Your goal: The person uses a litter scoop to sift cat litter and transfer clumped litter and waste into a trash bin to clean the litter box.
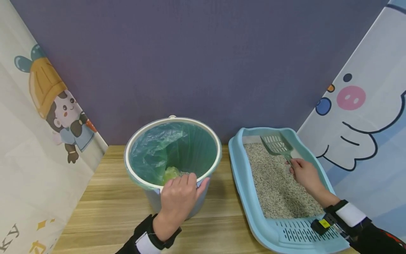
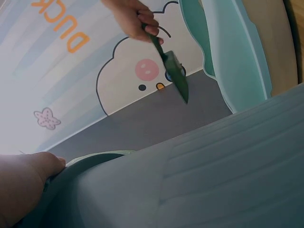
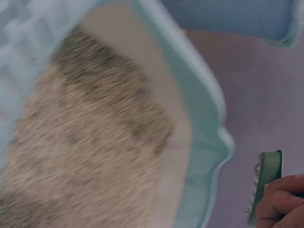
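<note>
My left hand [image 1: 179, 195] grips the near rim of a trash bin [image 1: 219, 148], which has a translucent green liner [image 1: 152, 148] folded over its edge. Inside the bin lie a yellow-green crumpled item [image 1: 171, 173] and some greyish material, partly hidden behind my knuckles. My right hand [image 1: 306, 174] holds a green slotted litter scoop [image 1: 276, 144] by its handle. The scoop is up above the far end of a light blue litter box [image 1: 242, 188]. Grey-beige cat litter [image 1: 276, 190] covers the box floor, its far part overlapped by the scoop.
Bin and litter box stand side by side on a wood-grain surface [image 1: 95, 208], with a narrow gap between them. A dark blue-grey wall [image 1: 203, 63] rises close behind both. Printed cartoon panels [image 1: 374, 141] flank the sides. A perforated step [image 1: 304, 231] forms the box's near end.
</note>
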A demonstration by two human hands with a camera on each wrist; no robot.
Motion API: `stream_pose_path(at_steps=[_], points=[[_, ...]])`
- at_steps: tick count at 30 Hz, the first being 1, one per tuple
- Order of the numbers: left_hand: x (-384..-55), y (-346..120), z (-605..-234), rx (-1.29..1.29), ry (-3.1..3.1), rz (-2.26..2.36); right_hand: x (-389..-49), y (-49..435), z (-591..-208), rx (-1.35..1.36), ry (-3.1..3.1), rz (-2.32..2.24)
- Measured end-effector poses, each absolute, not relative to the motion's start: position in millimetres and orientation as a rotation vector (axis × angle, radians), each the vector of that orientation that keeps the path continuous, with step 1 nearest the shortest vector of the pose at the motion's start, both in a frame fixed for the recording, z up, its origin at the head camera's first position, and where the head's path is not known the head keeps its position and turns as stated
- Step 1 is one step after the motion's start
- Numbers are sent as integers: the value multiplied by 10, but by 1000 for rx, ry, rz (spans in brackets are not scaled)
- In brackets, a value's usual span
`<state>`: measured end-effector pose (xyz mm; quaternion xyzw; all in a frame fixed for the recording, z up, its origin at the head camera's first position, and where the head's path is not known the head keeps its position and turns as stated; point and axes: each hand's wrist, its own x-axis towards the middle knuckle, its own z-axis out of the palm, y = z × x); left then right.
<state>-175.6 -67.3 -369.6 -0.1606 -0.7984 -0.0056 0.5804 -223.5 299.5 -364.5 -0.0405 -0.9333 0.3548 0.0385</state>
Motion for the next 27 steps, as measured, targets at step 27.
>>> stream_pose_path(at_steps=[27], points=[[-1740, -669, -3659, -376, -1877, 17, -2681, 1272, -2959, 1065, -1879, -321]])
